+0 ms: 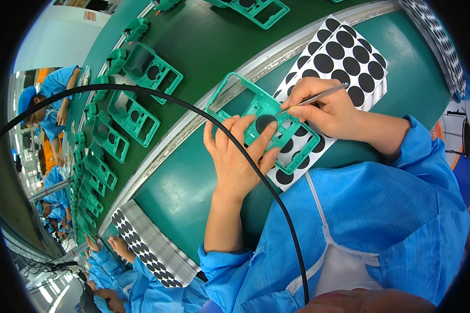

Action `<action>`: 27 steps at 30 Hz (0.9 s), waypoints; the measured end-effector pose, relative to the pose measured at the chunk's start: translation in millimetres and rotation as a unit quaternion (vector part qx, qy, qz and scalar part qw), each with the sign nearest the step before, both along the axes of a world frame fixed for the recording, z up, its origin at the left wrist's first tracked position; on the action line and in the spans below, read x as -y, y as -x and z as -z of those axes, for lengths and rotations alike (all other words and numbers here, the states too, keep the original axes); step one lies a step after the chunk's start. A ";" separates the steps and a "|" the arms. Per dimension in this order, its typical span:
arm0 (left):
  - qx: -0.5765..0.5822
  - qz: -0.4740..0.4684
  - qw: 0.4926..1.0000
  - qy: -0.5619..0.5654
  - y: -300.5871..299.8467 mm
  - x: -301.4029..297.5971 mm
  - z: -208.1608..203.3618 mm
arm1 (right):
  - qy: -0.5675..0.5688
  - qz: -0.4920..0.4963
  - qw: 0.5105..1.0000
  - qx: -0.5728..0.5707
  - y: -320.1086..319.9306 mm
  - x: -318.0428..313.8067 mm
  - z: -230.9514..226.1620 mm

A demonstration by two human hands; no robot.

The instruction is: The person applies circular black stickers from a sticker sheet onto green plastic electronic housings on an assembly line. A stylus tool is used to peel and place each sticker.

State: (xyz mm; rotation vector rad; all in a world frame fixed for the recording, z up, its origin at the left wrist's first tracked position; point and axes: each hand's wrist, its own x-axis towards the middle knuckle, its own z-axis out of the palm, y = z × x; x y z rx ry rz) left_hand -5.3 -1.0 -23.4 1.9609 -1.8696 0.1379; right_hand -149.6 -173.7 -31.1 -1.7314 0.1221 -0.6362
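A green plastic housing [285, 137] with an open frame at each end lies tilted across the bench edge and a sheet of black round stickers. In its middle sits a black round mesh disc [265, 121]. My left hand [237, 159] steadies the housing, one fingertip pressing on the disc and the other fingers along the near side. A pair of metal tweezers [326, 93] is pinched in my right hand [324, 109], its tip touching the housing just right of the disc. Under my right hand lies a stack of white sheets [361, 79] with black round stickers.
Beyond a metal rail [154, 161], a green conveyor belt [203, 39] carries several similar housings [134, 116]. Another sticker-sheet stack [151, 245] stands at lower left, and more sheets [436, 39] at far right. A black cable [193, 108] crosses the view. Co-workers in blue [60, 86] are at left.
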 end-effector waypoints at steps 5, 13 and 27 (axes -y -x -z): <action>-0.002 -0.018 1.000 -0.012 2.1 0.4 -3.2 | 0.127 0.019 0.990 0.064 0.3 -2.9 0.9; 0.005 -0.021 1.000 -0.018 4.3 2.9 -0.5 | 0.211 0.020 0.973 0.095 5.1 -2.5 0.9; -0.012 -0.036 0.999 -0.009 2.7 4.3 6.3 | 0.336 0.033 0.936 0.100 0.9 -1.3 1.0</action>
